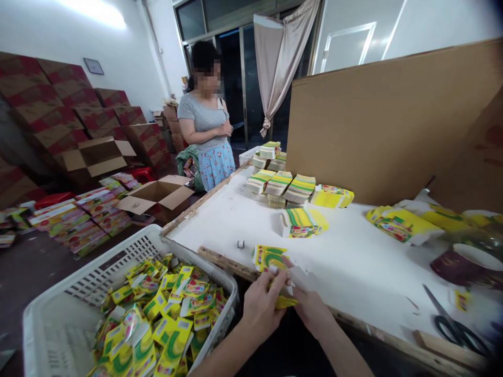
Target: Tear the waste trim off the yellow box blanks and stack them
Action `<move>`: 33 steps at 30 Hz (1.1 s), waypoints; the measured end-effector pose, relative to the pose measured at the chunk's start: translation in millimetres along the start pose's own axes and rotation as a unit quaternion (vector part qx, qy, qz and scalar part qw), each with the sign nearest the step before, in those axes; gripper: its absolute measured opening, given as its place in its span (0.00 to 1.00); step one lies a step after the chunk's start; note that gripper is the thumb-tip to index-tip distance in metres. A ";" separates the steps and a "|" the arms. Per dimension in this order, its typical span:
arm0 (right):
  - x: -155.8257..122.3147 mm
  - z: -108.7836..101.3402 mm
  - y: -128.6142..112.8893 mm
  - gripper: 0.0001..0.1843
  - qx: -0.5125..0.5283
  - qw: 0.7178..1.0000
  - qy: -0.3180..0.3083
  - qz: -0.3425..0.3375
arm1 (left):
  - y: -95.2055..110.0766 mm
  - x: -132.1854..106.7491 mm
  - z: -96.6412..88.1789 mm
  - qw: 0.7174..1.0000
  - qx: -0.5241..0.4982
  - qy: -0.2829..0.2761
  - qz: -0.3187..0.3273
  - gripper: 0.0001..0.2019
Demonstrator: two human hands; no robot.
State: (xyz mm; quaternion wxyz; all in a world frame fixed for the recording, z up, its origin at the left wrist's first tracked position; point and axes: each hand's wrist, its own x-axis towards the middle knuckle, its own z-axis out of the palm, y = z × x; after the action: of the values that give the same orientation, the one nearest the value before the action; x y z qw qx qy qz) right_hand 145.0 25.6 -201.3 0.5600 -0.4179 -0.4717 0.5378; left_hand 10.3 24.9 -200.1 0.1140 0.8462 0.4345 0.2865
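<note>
At the table's front edge, my left hand (262, 302) is closed around a small yellow carton (285, 302), mostly hidden by the fingers. On the other side of that carton, my right hand (307, 301) grips it near a white flap; its fingers are slightly blurred. Just beyond my hands a yellow and green printed carton (271, 255) lies on the white table (236, 220). To the left below the table stands a white plastic basket (47, 314), holding many small yellow cartons (168, 335).
Stacks of flat cartons (291, 186) and a loose bundle (301, 222) lie farther back. Scissors (458, 330), a dark cup (467, 267) and a wooden strip (448, 348) are at right. A cardboard sheet (385, 125) stands behind. A person (206, 125) stands beyond the table.
</note>
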 end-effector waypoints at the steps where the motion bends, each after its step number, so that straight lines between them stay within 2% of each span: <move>1: -1.1 0.5 -4.7 0.31 0.024 0.998 -0.053 0.023 | 0.1 0.4 -0.4 1.000 0.003 -0.005 0.008 0.35; 2: -2.0 1.3 -8.7 0.28 0.050 0.994 -0.083 0.045 | 0.0 1.0 -1.0 1.000 0.004 -0.012 0.011 0.35; 4: -3.6 3.8 -12.4 0.25 0.050 0.995 -0.066 0.050 | -0.5 2.5 -2.3 1.000 -0.007 -0.030 0.003 0.32; 7: -7.0 6.6 -8.1 0.23 -0.084 0.996 -0.015 -0.008 | -2.5 5.5 -1.2 0.996 -0.051 -0.056 -0.037 0.26; 10: -11.6 3.7 0.0 0.27 -0.249 0.961 -0.067 -0.098 | -4.8 7.6 4.2 0.992 -0.095 -0.064 -0.057 0.23; 13: -12.6 -5.1 4.6 0.25 -0.344 0.921 -0.101 -0.154 | -3.9 8.0 5.5 0.985 -0.163 -0.026 -0.052 0.32; 15: -10.7 -11.3 5.3 0.22 -0.355 0.918 -0.061 -0.164 | -1.5 7.8 -0.3 0.980 -0.186 0.013 -0.070 0.36; 17: -8.7 -15.6 4.7 0.21 -0.339 0.926 -0.022 -0.167 | 0.3 7.5 -10.6 0.982 -0.158 0.023 -0.096 0.31; 18: -8.1 -16.8 4.1 0.21 -0.334 0.927 -0.026 -0.167 | 0.4 7.3 -16.3 0.984 -0.138 0.018 -0.108 0.28; 22: -8.9 -19.1 -1.7 0.26 -0.373 0.908 -0.120 -0.149 | -5.0 6.8 -32.5 0.986 -0.112 -0.013 -0.125 0.22; 29: -3.6 -25.1 -30.3 0.20 -0.383 0.896 -0.200 -0.105 | -8.2 13.2 -37.4 0.986 -0.110 -0.077 -0.095 0.32; 33: -1.4 -13.9 -20.3 0.21 -0.375 0.916 -0.114 -0.085 | -2.9 14.3 -35.5 0.992 -0.061 -0.065 -0.092 0.28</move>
State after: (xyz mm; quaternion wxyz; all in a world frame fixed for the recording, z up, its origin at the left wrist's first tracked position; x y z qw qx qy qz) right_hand 162.9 23.2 -184.4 0.3482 -0.4915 -0.7331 0.3158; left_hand -5.8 36.0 -167.1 0.2191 0.8112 0.4837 0.2449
